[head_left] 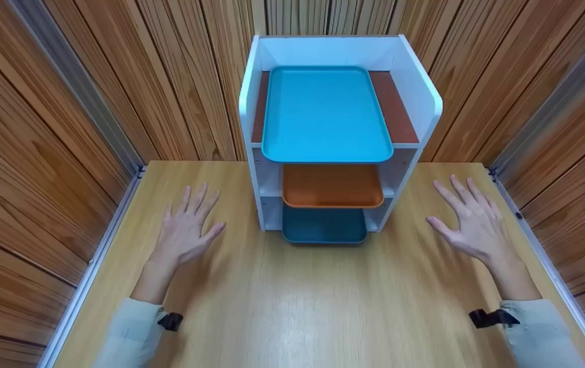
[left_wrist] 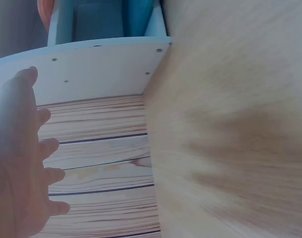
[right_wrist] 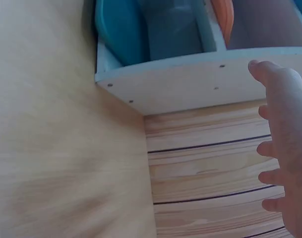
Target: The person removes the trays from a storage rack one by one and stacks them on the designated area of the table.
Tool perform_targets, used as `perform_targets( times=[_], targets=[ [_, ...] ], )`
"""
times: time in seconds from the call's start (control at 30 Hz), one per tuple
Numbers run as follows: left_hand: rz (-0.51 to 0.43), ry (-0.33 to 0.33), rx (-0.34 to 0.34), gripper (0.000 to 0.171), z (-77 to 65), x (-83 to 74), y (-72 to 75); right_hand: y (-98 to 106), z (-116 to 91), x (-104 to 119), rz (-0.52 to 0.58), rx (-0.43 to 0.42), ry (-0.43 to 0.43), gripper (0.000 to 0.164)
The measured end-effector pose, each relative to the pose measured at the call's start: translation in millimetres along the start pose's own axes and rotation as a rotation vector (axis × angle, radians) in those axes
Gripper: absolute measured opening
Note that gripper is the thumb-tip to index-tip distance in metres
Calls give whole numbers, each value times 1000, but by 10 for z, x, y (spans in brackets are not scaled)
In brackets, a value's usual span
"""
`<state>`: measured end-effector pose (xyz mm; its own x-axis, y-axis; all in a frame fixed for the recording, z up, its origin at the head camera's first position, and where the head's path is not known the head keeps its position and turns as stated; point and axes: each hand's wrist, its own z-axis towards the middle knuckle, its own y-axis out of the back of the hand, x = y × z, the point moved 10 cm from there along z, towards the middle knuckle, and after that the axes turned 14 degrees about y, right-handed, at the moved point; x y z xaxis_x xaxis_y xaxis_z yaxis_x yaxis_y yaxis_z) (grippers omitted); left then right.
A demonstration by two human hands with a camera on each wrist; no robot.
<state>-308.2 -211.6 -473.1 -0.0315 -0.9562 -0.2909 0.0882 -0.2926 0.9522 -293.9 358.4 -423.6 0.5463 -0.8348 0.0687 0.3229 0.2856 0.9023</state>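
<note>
A white shelf unit (head_left: pixel 420 76) stands at the back middle of the table. On its top level lies a bright blue tray (head_left: pixel 325 115), its front edge jutting out. Below it an orange tray (head_left: pixel 333 185) rests on the middle level, and a dark teal tray (head_left: pixel 324 225) sits at the bottom. Left of the unit, my left hand (head_left: pixel 185 227) hovers palm down with fingers spread, holding nothing. My right hand (head_left: pixel 471 222) is spread likewise to the right of the unit, also apart from it. Both wrist views show the unit's side panels (left_wrist: pixel 101 69) beyond the fingers.
Wood-patterned walls (head_left: pixel 180 76) enclose the table (head_left: pixel 292 301) at the back and both sides. Metal rails (head_left: pixel 93 266) run along the table's side edges. A dark strap (head_left: pixel 492 318) is at the right sleeve, another strap (head_left: pixel 171 322) at the left.
</note>
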Motion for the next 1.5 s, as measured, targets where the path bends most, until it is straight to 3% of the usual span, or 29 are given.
perform_targets(
  times=[0.13,0.33,0.47,0.63,0.77,1.03,1.2,1.5],
  targets=[
    [-107,26,1,82,75,-56,48,85,22,46,118,-102,-45,75],
    [-418,39,-50,86,158,-135,166,177,9,74,429,-283,-181,52],
    [-615,17,-73,89,201,-215,258,207,26,127,584,-347,-229,46],
    [-795,-63,-108,88,268,-386,398,260,94,255,711,-401,-244,42],
    [-854,-112,-113,88,327,-511,439,286,153,357,812,-447,-255,40],
    [-925,-120,-113,90,403,-627,448,329,260,541,1067,-521,-281,36],
    [-963,-138,-128,93,456,-700,523,364,369,708,1181,-524,-319,46],
    [-1003,-147,-112,92,562,-836,563,356,601,1027,1379,-490,-291,58]
  ],
)
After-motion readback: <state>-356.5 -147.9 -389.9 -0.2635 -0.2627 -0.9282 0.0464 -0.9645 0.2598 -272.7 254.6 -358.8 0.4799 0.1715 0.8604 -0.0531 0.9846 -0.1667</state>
